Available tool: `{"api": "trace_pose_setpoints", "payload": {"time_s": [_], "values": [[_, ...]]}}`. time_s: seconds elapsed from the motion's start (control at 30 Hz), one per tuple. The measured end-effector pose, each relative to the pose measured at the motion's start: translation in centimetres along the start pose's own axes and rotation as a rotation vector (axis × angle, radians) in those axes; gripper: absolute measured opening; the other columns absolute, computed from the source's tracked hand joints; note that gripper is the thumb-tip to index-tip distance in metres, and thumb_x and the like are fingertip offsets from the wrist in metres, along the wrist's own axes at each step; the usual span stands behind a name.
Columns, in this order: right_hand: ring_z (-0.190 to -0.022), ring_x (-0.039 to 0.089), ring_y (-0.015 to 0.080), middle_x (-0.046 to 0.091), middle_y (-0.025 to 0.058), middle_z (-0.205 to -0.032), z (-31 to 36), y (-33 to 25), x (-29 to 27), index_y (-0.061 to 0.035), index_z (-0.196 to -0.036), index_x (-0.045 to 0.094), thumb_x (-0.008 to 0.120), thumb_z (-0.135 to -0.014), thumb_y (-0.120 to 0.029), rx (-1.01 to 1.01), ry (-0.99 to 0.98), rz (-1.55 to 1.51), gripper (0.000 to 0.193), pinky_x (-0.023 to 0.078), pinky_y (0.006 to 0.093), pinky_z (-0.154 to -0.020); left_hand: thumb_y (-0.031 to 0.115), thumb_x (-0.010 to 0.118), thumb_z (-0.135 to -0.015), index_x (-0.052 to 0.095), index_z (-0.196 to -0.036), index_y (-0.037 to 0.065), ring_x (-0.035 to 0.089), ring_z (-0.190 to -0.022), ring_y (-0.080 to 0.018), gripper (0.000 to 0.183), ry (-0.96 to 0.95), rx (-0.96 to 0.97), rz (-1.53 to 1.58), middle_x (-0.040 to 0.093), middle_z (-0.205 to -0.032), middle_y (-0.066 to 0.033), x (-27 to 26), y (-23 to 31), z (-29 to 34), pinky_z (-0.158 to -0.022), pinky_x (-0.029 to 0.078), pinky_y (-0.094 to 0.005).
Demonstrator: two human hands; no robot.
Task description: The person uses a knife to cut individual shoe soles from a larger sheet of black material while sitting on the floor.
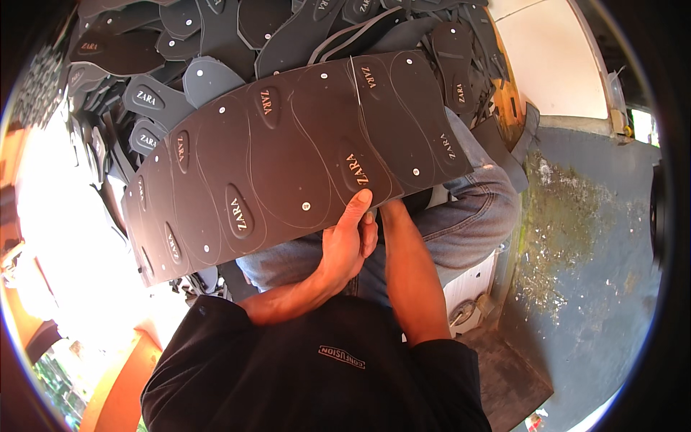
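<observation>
Black sheet (288, 173): stiff-looking, held across lap; spreads ahead of left hand (345, 241), far out to its left, shorter stretch to its right.
Left hand: gripping near edge of sheet; thumb on top beside a raised oval, other fingers curled at and below the edge.
Right hand: hidden under sheet, right of left hand; finger state, cannot tell.
Right forearm (416, 281): just right of left hand, runs up to the near edge.
Sheet markings: curved sole-shaped outlines, raised oval pads with light lettering, small round white stickers.
Dark section (403, 115): ahead and right of left thumb, bordered by a long line; separate layer or same sheet, cannot tell.
Loose sole pieces (164, 104): heaped well beyond left hand, past sheet's far edge; mostly black, overlapping.
Grey piece (214, 81): in heap, beyond and left of left hand, partly covered by sheet.
Jeans (479, 209): below sheet, knee right of both hands.
Black shirt (288, 389): nearer the body than left hand.
Blue-grey surface (612, 223): well right of both hands, greenish-yellow stain, flaking specks.
Pale panel (551, 61): far beyond hands, to the right.
</observation>
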State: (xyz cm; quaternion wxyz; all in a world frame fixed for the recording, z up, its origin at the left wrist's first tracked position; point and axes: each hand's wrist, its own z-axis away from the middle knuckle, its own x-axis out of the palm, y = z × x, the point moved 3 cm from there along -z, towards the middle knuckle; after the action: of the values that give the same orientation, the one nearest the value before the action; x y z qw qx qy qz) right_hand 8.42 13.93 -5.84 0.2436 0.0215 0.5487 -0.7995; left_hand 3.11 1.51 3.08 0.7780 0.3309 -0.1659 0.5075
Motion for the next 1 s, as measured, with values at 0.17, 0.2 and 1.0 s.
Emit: {"api": "trace_pose_setpoints", "payload": {"time_s": [0.17,0.2,1.0], "values": [[-0.064,0.053,0.0177,0.055,0.0059,-0.075,-0.8,-0.1,-0.7,-0.0061,-0.084,0.056,0.059,-0.081,-0.018,0.006,0.005,0.005,0.013,0.040,0.0313,-0.055,0.032,0.056,-0.089,0.046,-0.075,0.009,0.030,-0.036,-0.0099,0.029,-0.003,0.005,-0.026,0.038,-0.050,0.0001,0.4,0.6,0.3,-0.035,0.023,-0.0236],[-0.064,0.053,0.0175,0.055,0.0058,-0.075,-1.0,-0.1,-0.8,-0.0062,-0.084,0.056,0.060,-0.081,-0.018,0.005,0.005,0.007,0.013,0.040,0.0312,-0.054,0.032,0.056,-0.089,0.045,-0.073,0.009,0.029,-0.035,-0.0100,0.030,-0.011,0.009,-0.034,0.036,-0.048,0.0001,0.4,0.6,0.2,-0.035,0.023,-0.0236],[-0.043,0.048,0.0131,0.050,0.0030,-0.057,-5.1,-7.5,5.2,-0.0087,-0.072,0.052,0.062,-0.080,-0.019,0.185,-0.286,-0.087,0.015,0.036,0.0292,-0.038,0.023,0.060,-0.085,0.052,-0.093,0.002,0.048,-0.042,-0.0149,0.024,-0.015,0.431,-0.313,0.051,-0.055,-0.0067,-7.0,6.3,10.1,-0.037,0.037,-0.0271]]}}
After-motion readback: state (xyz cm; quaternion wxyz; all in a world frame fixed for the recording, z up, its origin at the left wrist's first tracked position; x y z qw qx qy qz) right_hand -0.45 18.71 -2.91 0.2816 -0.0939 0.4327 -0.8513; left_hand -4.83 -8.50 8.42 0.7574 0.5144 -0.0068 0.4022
